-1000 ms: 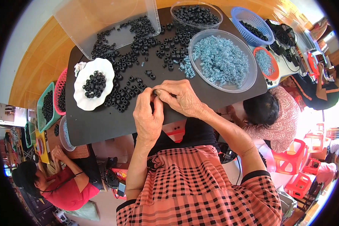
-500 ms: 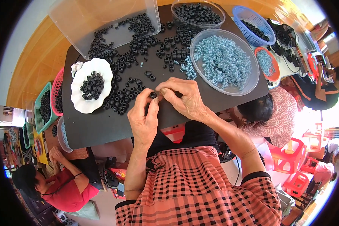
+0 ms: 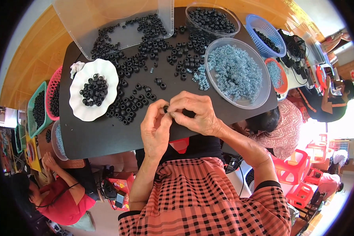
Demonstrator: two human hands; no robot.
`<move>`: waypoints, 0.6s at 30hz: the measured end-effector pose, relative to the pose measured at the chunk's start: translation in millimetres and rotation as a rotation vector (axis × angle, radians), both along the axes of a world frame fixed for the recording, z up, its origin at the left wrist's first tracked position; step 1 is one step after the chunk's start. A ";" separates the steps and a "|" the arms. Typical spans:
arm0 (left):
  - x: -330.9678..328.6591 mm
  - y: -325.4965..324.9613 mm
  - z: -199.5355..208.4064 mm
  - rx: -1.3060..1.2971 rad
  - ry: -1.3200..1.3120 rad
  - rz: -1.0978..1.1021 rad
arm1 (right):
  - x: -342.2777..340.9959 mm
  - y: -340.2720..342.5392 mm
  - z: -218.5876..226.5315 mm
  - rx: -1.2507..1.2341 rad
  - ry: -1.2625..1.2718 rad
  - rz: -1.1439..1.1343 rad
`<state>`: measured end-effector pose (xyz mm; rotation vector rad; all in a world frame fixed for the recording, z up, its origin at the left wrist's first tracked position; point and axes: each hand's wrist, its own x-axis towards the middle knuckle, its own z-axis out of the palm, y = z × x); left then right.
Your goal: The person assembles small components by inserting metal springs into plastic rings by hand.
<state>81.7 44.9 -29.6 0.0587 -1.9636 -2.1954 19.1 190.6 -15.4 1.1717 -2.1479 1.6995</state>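
Over the near edge of the dark table, both hands meet at one small black cord-lock part (image 3: 166,109). My left hand (image 3: 155,128) is closed, pinching the part between thumb and fingertips. My right hand (image 3: 196,112) is also closed, its thumb and fingertips pressed against the same part; anything tiny between them is hidden. Ahead of my left hand lies a group of loose black cord-lock parts (image 3: 126,106). Right of my hands stands a round clear tub (image 3: 263,92) full of pale blue coil springs (image 3: 236,70), with some springs (image 3: 201,78) spilled beside it.
A white scalloped plate (image 3: 78,106) of black parts sits at left. A clear bin (image 3: 69,23) lies tipped at the back, its parts spread over the table (image 3: 102,137). A clear bowl (image 3: 236,19) and a blue basket (image 3: 249,19) stand back right. People (image 3: 67,192) sit on both sides.
My right fingertips have closed in on the black part that my left hand holds. The view has shifted slightly, so the table sits a little differently.
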 end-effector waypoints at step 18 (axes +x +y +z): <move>-1.1 -6.1 -0.2 0.294 -0.031 -0.085 | -105.7 -14.8 24.1 0.513 0.330 -0.093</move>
